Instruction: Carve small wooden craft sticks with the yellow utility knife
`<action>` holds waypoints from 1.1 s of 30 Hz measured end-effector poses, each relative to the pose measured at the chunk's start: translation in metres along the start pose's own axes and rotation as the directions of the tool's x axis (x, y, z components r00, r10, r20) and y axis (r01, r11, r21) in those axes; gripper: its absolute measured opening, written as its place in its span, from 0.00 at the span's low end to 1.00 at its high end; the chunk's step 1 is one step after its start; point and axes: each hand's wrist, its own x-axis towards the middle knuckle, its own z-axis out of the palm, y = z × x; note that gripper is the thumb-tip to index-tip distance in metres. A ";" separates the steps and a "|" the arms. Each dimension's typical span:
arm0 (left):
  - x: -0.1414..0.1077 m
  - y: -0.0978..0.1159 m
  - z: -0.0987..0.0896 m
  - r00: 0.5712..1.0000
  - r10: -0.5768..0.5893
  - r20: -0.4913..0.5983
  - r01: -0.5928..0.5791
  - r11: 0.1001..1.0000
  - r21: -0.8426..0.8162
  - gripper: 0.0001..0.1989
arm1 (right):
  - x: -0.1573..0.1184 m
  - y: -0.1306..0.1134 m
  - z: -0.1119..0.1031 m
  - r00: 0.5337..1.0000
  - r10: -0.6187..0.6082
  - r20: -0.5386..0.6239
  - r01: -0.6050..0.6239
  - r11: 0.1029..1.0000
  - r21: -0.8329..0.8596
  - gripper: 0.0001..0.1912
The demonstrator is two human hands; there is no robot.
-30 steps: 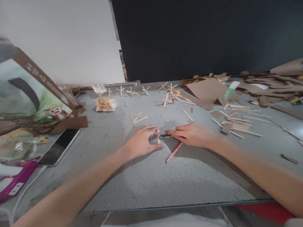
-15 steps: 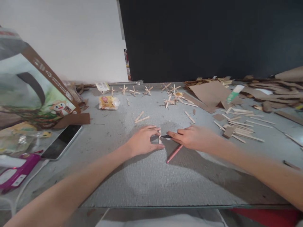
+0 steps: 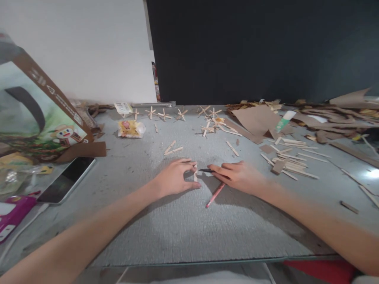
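Now the small wooden stick, left of the pink pencil, is pinched in my left hand. My right hand, apart, grips a dark tool beyond the pencil; I should guide its tip clear of fingers.

Pale wooden stick, dark tool pointing at it

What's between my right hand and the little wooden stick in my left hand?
In the head view, a slim dark tool points from your right hand toward the stick in your left hand.
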 end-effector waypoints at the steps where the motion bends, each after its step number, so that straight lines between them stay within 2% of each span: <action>1: 0.000 0.000 0.000 1.000 -0.005 0.000 0.005 1.000 -0.004 0.19 | -0.001 -0.001 0.001 1.000 0.000 -0.011 0.000 1.000 0.006 0.22; 13: -0.002 0.000 0.000 1.000 -0.014 0.000 0.014 1.000 -0.015 0.20 | 0.008 -0.001 -0.002 0.997 -0.039 0.065 0.038 0.999 0.017 0.21; 27: -0.002 0.003 -0.001 1.000 -0.017 0.002 0.017 1.000 -0.008 0.21 | 0.010 -0.003 -0.003 0.999 -0.052 0.008 0.052 0.998 0.025 0.23; 33: -0.001 0.003 -0.001 1.000 -0.023 -0.001 0.023 1.000 0.003 0.21 | 0.013 -0.005 -0.011 0.993 -0.038 0.108 0.037 0.999 0.013 0.20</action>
